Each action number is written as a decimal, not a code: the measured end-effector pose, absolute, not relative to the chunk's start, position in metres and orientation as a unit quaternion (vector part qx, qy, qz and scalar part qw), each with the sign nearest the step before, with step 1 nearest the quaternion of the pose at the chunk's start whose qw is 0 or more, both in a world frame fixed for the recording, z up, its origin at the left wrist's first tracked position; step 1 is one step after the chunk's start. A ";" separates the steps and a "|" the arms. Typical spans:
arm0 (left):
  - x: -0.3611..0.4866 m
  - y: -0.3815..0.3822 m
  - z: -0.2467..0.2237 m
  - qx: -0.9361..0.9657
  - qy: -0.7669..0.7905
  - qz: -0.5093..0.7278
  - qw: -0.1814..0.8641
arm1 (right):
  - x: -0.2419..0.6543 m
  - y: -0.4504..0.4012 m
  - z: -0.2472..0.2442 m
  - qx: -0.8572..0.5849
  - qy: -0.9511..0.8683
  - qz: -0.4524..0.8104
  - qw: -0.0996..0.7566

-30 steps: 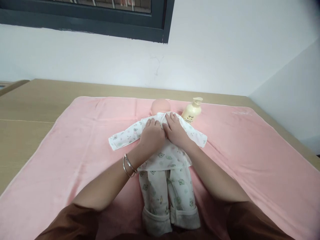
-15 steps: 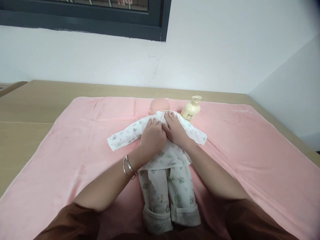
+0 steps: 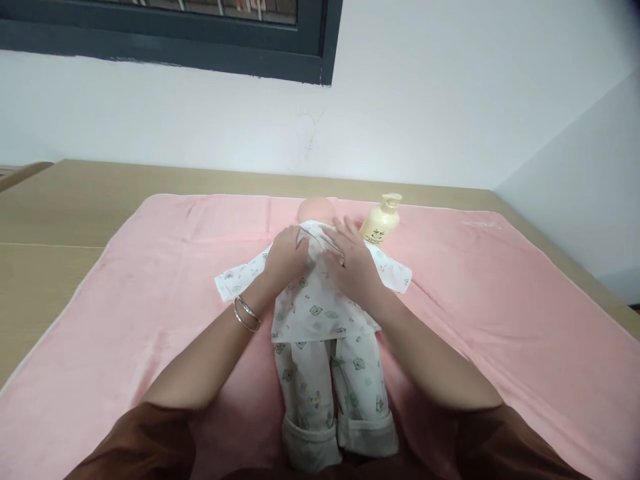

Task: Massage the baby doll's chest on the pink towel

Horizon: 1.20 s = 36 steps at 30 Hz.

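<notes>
Clothed doll (image 3: 323, 307), one, lying on pink blanket (image 3: 475, 287). My left hand (image 3: 286, 257): on doll's upper body, grip indiscernible. My right hand (image 3: 356, 265): open, fingers spread there too. Pump bottle (image 3: 382, 221): near doll's head (image 3: 316, 210).

Left hand (image 3: 287, 255) is resting on one side of the printed white shirt (image 3: 320, 310), bangles (image 3: 247, 313) circling the wrist; right hand (image 3: 353, 260) is lying flatter on the other side, fingers spreading. Doll's head (image 3: 316, 210) is showing just beyond both hands. Cuffed trousers (image 3: 307, 380) are extending on the near side of them. Pump bottle (image 3: 383, 220) is standing just beyond the right hand. Pink blanket (image 3: 165, 293) is lying beneath everything, covering much of the desk (image 3: 50, 213).
</notes>
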State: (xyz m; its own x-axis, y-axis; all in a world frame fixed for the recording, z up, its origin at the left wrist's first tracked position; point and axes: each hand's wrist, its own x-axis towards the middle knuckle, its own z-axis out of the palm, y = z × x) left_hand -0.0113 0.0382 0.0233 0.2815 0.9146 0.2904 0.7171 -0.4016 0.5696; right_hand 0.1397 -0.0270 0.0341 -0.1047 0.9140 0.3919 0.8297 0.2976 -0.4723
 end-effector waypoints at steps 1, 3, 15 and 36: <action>-0.014 0.038 0.029 0.776 0.525 0.303 0.173 | 0.140 -0.025 0.033 -0.595 -0.733 0.043 0.327; -0.018 0.036 0.040 0.763 0.531 0.322 0.179 | 0.137 -0.023 0.029 -0.600 -0.741 0.028 0.299; -0.012 -0.009 0.079 0.797 0.481 0.315 0.184 | 0.135 -0.023 0.023 -0.591 -0.768 0.055 0.240; -0.019 -0.020 0.098 0.735 0.506 0.359 0.274 | 0.124 -0.024 0.030 -0.575 -0.805 0.008 0.148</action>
